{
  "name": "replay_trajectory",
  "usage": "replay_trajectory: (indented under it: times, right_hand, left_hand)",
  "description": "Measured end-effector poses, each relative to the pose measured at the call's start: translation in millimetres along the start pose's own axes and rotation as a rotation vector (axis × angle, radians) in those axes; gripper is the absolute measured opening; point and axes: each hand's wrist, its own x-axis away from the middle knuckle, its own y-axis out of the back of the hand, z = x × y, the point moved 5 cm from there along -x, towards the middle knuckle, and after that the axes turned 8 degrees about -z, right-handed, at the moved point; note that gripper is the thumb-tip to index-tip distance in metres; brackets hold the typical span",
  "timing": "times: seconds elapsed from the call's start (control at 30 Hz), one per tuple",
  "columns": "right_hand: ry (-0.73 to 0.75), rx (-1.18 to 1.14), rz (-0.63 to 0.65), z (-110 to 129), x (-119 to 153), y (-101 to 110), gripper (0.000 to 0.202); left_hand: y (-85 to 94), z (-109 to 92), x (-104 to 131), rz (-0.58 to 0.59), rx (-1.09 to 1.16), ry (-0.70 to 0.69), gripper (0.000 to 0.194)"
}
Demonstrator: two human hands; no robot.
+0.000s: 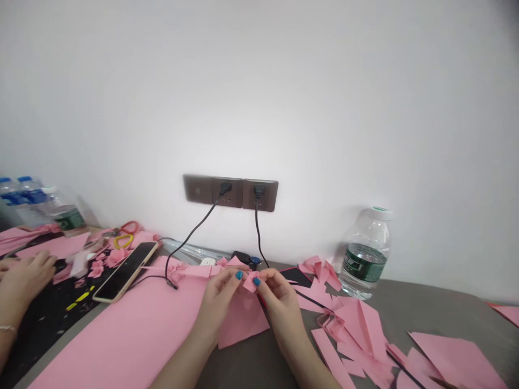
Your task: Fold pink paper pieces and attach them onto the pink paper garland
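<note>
two hands meet over a grey table (438,313) strewn with pink paper. the left hand (221,294) and the right hand (278,294) pinch a small folded pink paper piece (250,282) between thumbs and forefingers, holding it just above a larger pink sheet (243,321) at the table's middle. blue-painted nails show on both hands. a long pink sheet (133,335) runs to the left, with a phone (125,270) lying at its far edge. cut pink scraps (360,324) lie to the right, near a clear water bottle (367,251) standing by the wall. two black cables (194,227) hang from the wall sockets (231,192). at far left, another person's hand (24,278) rests on a dark mat (44,316) among small pink paper flowers (97,267), with scissors (124,235) and more bottles (24,197) behind.
</note>
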Motion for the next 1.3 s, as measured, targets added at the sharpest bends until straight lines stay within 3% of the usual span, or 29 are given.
replay_trajectory:
  times: [0.43,0.9,1.03,1.3]
  right_hand:
    - [0.046,0.045,-0.065,12.1,1.0,0.5,0.028]
    - [0.034,0.028,0.003,6.4,0.1,-2.1,0.027]
    - [0.022,0.014,0.006,7.4,0.6,-3.0,0.028]
    - [-0.022,0.025,0.057,-1.8,2.0,-3.3,0.029]
  left_hand:
    - [-1.9,-1.3,-0.2,0.02,-0.027,-0.049,0.018]
    - [-2.6,-0.1,0.0,-0.015,0.069,-0.05,0.021]
    - [-4.3,3.8,0.2,-0.024,0.144,0.002,0.032]
    - [0.5,11.7,-2.1,-0.071,0.2,0.074,0.028]
